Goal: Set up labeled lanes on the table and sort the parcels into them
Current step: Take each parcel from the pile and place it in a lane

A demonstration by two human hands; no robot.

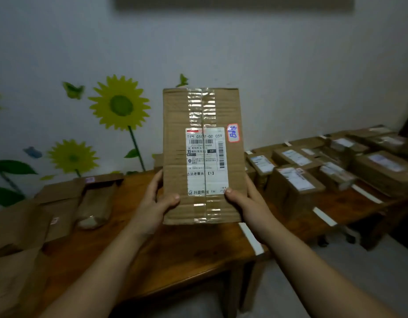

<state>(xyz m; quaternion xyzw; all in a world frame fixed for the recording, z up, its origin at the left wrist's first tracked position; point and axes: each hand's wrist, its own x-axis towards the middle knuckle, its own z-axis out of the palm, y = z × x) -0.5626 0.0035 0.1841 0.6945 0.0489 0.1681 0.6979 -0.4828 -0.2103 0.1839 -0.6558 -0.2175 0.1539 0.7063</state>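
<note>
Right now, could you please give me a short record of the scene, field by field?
held parcel: cardboard box, upright, lifted off the table, label facing the camera
left grip: holds lower left edge, thumb on front
right grip: holds lower right edge, thumb on front
shipping label: white, across the tape seam
sticker: red border, blue handwriting, upper right of label
table: wooden, white strips along its front edge
boxes on right: labelled, in rows
parcels on left: brown, lying flat

Brown parcel (179, 143) – white label (206, 161)
Red-edged sticker (233, 132), blue writing; yellow sunflowers (119, 103) – pale wall (290, 65); reddish-brown table (175, 253).
</note>
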